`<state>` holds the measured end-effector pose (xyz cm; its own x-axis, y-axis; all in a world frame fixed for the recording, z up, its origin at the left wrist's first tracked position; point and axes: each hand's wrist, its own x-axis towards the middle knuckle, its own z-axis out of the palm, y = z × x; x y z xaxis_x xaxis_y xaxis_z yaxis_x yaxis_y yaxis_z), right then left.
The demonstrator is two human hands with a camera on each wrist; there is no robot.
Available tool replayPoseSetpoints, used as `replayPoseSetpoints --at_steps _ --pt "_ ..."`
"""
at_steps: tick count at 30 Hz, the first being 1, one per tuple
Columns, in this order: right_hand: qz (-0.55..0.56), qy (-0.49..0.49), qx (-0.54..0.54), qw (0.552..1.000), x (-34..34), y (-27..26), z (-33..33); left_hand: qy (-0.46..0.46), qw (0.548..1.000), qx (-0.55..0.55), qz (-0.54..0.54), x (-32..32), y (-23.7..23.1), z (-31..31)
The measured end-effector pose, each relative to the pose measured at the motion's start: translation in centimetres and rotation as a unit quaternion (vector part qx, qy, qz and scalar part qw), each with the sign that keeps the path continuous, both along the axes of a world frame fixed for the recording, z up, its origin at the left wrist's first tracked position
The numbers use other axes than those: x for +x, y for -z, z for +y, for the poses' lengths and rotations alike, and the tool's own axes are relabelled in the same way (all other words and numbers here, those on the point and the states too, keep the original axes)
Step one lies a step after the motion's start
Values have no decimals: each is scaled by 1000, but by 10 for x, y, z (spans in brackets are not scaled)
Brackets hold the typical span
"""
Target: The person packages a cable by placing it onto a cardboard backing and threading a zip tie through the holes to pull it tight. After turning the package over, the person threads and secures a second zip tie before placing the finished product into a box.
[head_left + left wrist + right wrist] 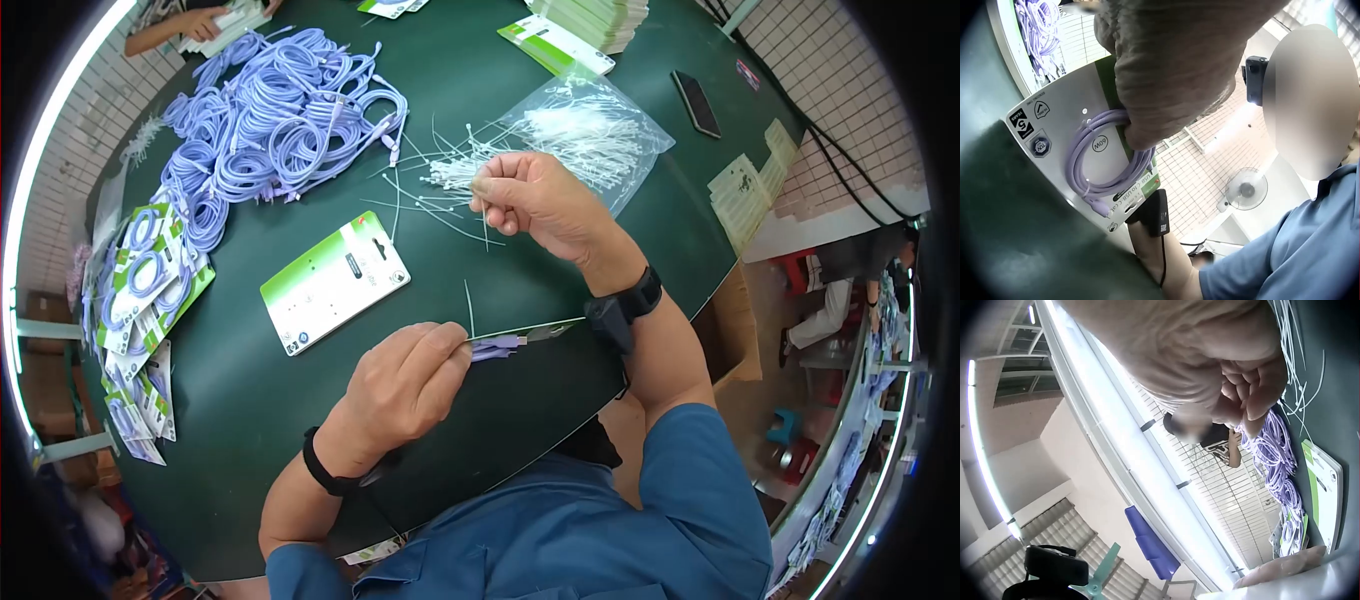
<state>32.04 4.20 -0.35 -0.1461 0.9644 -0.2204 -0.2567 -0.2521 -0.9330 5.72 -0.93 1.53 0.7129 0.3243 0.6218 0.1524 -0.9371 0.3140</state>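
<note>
Just toward six o'clock, the card (pixel 1057 109) with its lilac cable (pixel 1073 159) is gripped by the left hand (pixel 410 382); at one o'clock, a thin tie (pixel 486 228) is pinched by the right hand (pixel 545 205). Steadiness is best kept (one strand (pixel 469 305) stands upright).

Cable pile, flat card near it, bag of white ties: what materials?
Cable pile: likely soft plastic or silicone, satin lilac; smooth, even loops.
Flat card: probably coated paperboard, semi-gloss; thin, crisp print; plastic possible.
Bag: clear, glossy plastic film; creases and glare, white ties visible through it.
</note>
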Motion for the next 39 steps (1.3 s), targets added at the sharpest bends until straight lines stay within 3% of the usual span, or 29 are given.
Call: replayPoseSetpoints --at_steps 8,21,39 --pt "-71 -22 7 997 -13 -9 -7 -22 1000 19 -5 -4 3 1" --pt "-26 -94 7 995 -39 -4 -20 -45 998 45 -10 -14 10 5" --pt "-97 -139 31 985 -49 5 -21 -48 998 27 -10 -11 8 10"
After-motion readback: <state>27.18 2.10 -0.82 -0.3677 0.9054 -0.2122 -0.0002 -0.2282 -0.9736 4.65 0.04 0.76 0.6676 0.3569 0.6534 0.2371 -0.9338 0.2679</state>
